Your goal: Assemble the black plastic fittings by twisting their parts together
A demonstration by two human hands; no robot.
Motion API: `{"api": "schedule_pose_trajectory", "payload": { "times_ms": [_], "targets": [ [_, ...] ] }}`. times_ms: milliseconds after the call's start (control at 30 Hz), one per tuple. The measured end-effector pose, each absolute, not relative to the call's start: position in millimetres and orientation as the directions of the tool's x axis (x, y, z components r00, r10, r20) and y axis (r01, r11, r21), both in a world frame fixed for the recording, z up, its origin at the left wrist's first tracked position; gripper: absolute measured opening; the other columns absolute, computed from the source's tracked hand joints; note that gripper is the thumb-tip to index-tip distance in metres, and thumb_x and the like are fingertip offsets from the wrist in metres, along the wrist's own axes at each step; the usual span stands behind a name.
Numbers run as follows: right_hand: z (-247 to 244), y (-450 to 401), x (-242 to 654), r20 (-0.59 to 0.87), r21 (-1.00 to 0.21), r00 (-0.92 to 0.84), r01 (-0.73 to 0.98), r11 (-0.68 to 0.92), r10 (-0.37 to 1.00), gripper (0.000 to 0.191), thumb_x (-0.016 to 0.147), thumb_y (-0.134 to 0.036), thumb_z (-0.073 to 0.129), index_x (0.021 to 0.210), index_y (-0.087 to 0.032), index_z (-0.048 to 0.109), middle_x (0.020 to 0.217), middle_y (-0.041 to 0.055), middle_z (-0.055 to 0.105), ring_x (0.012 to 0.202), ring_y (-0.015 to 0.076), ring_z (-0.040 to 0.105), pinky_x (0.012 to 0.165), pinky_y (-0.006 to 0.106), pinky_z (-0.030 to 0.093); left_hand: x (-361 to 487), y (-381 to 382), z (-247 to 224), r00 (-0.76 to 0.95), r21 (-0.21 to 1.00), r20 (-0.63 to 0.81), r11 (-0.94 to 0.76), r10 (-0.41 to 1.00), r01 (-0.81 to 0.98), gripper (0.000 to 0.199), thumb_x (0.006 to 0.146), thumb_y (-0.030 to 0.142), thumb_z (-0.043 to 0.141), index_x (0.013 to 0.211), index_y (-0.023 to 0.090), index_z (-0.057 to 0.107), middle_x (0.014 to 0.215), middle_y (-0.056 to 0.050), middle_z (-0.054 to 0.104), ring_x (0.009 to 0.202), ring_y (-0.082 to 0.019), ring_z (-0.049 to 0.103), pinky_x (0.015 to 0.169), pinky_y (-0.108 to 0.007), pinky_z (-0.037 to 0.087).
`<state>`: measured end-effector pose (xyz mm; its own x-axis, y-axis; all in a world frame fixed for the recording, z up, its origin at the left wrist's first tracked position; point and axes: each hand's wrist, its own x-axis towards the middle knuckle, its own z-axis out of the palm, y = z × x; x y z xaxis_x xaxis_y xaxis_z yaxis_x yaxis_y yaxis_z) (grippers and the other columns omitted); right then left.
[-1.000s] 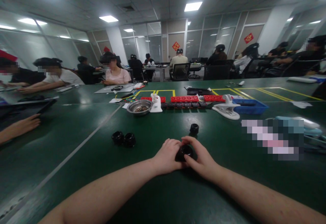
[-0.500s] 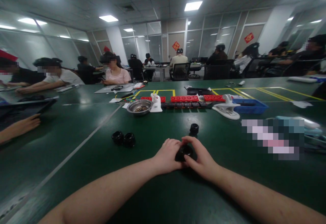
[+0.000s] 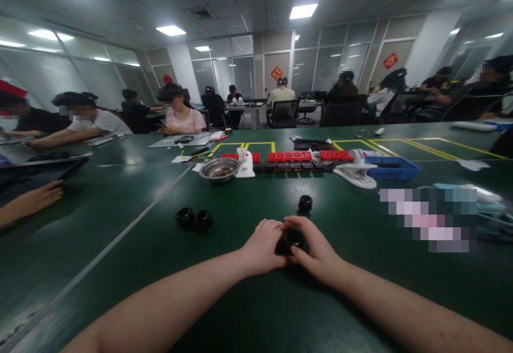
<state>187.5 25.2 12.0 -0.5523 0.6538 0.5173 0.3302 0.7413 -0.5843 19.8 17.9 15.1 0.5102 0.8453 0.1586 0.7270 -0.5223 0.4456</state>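
Between my two hands is a black, glossy round part (image 3: pixel 292 240) with a hollow in its top; its exact kind is not clear. My left hand (image 3: pixel 266 247) wraps its left side, fingers pressed together. On the right side, my right hand (image 3: pixel 315 243) grips it, with the thumb at the near rim and the fingers around the back. Just beyond my hands stands a smaller black ring-shaped part (image 3: pixel 305 203). Two more black round parts, one on the left (image 3: pixel 185 218) and one on the right (image 3: pixel 203 220), sit side by side to the left.
A metal bowl (image 3: pixel 219 171) of small pieces stands beside a white clamp stand (image 3: pixel 245 165). Red blocks (image 3: pixel 290 156) form a row behind, ending near another white clamp (image 3: pixel 356 171) and a blue tray (image 3: pixel 395 169). At far left, another person's hand (image 3: pixel 42 197) touches a dark tray.
Both hands stay around the black round part, almost unmoved. The view has shifted very slightly; the other parts on the table keep their places.
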Motion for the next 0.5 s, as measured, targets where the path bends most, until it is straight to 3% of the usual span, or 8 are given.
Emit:
{"api": "schedule_pose_trajectory", "payload": {
  "times_ms": [200,400,500],
  "targets": [
    [10.3,27.3,184.7,0.528,-0.581,-0.472,0.405,0.706,0.706,0.046,0.069,-0.023,0.055,0.111,-0.018,0.037,0.101,0.0094,0.050,0.094,0.0231,0.049,0.083,0.041,0.041,18.2,19.6,10.7,0.506,0.446,0.172,-0.525,0.845,0.725,0.049,0.063,0.042,0.065,0.102,0.017,0.050,0.106,-0.008,0.052,0.101,-0.025,0.046,0.096,-0.045,0.028],
    [9.6,26.7,185.1,0.543,-0.580,-0.503,0.354,0.734,0.672,0.038,0.068,-0.013,0.047,0.105,-0.018,0.042,0.098,0.0079,0.051,0.092,0.0208,0.050,0.082,0.038,0.042,19.0,19.3,12.5,0.517,0.447,0.163,-0.529,0.841,0.721,0.059,0.064,0.044,0.064,0.112,0.015,0.045,0.110,-0.010,0.051,0.104,-0.027,0.045,0.095,-0.045,0.028],
    [10.5,25.3,186.4,0.563,-0.575,-0.493,0.342,0.743,0.663,0.041,0.068,-0.014,0.047,0.108,-0.018,0.039,0.101,0.0089,0.050,0.096,0.0219,0.048,0.085,0.039,0.041,19.8,18.9,12.6,0.510,0.444,0.171,-0.528,0.843,0.724,0.052,0.063,0.042,0.065,0.105,0.016,0.049,0.108,-0.008,0.052,0.102,-0.026,0.046,0.095,-0.044,0.029]
  ]
}}
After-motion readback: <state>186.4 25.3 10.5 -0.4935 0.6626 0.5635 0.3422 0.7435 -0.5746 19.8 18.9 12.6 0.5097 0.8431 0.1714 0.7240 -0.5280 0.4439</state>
